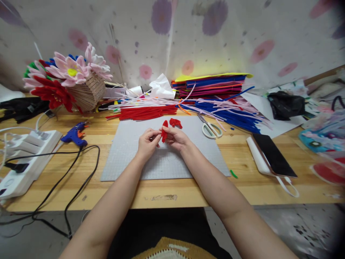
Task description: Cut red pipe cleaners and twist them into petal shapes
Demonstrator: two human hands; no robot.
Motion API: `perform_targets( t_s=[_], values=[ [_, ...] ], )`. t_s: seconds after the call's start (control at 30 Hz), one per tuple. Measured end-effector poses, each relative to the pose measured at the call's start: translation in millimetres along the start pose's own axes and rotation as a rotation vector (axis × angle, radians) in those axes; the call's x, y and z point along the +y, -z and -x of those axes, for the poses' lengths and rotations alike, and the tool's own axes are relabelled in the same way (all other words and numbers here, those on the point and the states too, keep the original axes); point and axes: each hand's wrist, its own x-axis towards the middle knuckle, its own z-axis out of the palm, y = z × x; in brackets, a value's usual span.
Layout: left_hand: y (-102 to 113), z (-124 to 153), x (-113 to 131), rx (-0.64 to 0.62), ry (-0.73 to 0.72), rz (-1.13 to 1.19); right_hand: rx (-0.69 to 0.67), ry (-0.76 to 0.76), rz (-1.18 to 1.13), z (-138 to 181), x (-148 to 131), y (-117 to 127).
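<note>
Over the grey cutting mat (pixel 126 158), my left hand (pixel 147 143) and my right hand (pixel 176 138) meet and pinch a small red pipe-cleaner petal (pixel 164 131) between their fingertips. Both hands have their fingers closed on it. Another bent red pipe-cleaner piece (pixel 175 123) lies on the mat just behind my right hand. Behind the mat lies a bundle of red pipe cleaners (pixel 144 113), with blue ones (pixel 231 115) and pink ones spread to the right.
White-handled scissors (pixel 211 129) lie right of the mat. A blue glue gun (pixel 74 135) and a white power strip (pixel 25 158) sit at the left with black cables. A basket of pipe-cleaner flowers (pixel 67 79) stands back left. A phone (pixel 273 154) rests right, felt sheets (pixel 212 84) behind.
</note>
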Motion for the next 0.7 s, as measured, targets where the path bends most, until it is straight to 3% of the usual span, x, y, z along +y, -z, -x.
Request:
perform_targets(
  t_s=[0.13, 0.23, 0.43, 0.57, 0.7],
  values=[
    [1.0, 1.3, -0.5, 0.042, -0.141, -0.168, -0.015, 0.022, 0.026, 0.5, -0.2, -1.8],
    [1.0, 1.5, -3.2, 0.056, -0.161, -0.223, -0.011, 0.058, 0.063, 0.7, 0.0, -3.7],
    [-1.1, 0.5, -8.1, 0.196, 0.008, -0.228, 0.158, 0.249, 0.252, 0.7, 2.8, -5.7],
    [-1.9, 2.5, -5.0, 0.109, 0.122, -0.182, 0.268, 0.330, 0.354, 0.1, 1.8, -3.7],
    [-5.0, 2.9, -2.1, 0.049, 0.245, -0.119, 0.260, 0.319, 0.398, -1.2, 0.6, -1.1]
  ],
)
